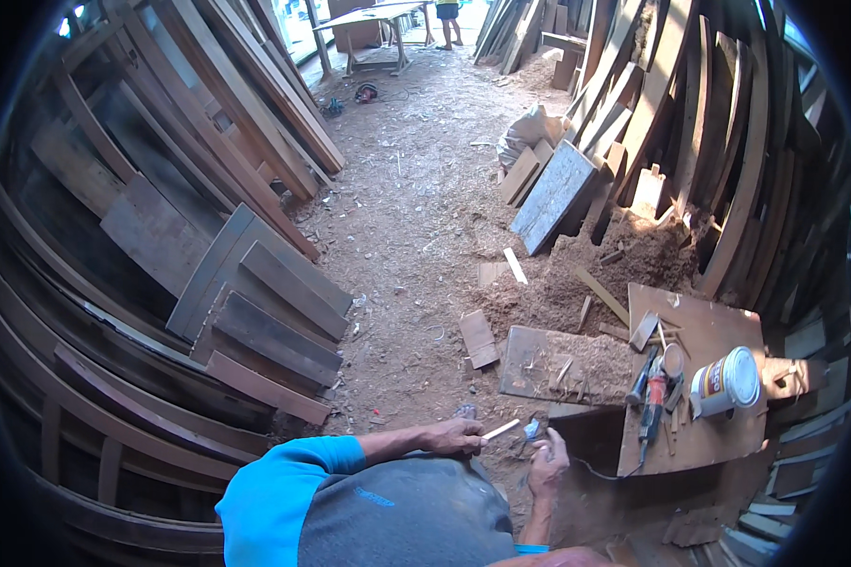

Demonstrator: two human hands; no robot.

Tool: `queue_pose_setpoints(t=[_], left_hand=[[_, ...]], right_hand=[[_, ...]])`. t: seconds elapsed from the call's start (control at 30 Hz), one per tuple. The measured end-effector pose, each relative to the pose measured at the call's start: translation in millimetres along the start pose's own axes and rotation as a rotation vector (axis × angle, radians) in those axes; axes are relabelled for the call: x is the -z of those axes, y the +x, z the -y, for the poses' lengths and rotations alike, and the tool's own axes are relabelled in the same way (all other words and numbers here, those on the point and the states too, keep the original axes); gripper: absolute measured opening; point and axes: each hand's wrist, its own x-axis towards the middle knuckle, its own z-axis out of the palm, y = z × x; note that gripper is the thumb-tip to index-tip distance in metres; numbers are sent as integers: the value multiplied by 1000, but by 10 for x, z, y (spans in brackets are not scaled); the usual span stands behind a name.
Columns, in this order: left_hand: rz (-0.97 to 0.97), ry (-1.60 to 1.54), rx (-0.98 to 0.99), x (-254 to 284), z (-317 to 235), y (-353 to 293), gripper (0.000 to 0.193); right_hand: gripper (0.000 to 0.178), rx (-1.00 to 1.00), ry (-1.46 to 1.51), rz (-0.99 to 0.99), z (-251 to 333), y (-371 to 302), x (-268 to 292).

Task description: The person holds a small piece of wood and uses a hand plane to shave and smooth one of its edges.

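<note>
My left hand (pixel 458 438) is closed around one end of a thin, pale wooden stick (pixel 501 430), whose free end points right and slightly up. Just right of the stick, my right hand (pixel 548 463) is raised with its fingers bent. A small crumpled blue-and-white piece (pixel 531 431) sits at its fingertips, apart from the stick. That piece is too small to tell its kind. Both hands are in front of my body, above the dusty floor.
At my right, a low wooden board table (pixel 700 321) carries a white tub (pixel 726 383), a red-and-grey corded power tool (pixel 652 406) and wood scraps. Planks (pixel 246 104) lean along both sides. Sawdust is heaped beyond the table. Farther off are a worktable (pixel 378 13) and a person (pixel 448 19).
</note>
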Motion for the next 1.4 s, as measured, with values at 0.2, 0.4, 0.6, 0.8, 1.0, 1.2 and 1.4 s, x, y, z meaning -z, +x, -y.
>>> queue_pose_setpoints(t=[0.2, 0.4, 0.6, 0.8, 1.0, 1.2, 1.4], left_hand=[[-240, -161, 114, -113, 348, -456, 33], [-329, -265, 168, -40, 187, -645, 31], [-384, -336, 70, 567, 373, -642, 33], [-418, -315, 16, 1798, 589, -1153, 28], [-649, -402, -60, 2752, 904, -1613, 36], [-592, -509, 3, 3021, 90, -1847, 42], [-1001, -1094, -583, 3493, 32, -1645, 34]], right_hand=[[42, -43, 249, -289, -664, -344, 46], [39, -496, 558, -445, -1134, -887, -45], [29, -685, 864, -475, -1320, -1368, -474], [34, -688, 1129, -244, -907, -929, -1664], [35, -638, 739, 176, 162, -250, -2851], [25, 113, 271, 229, 2056, 648, -3586], [39, 1022, -539, 629, 4066, 969, -3805]])
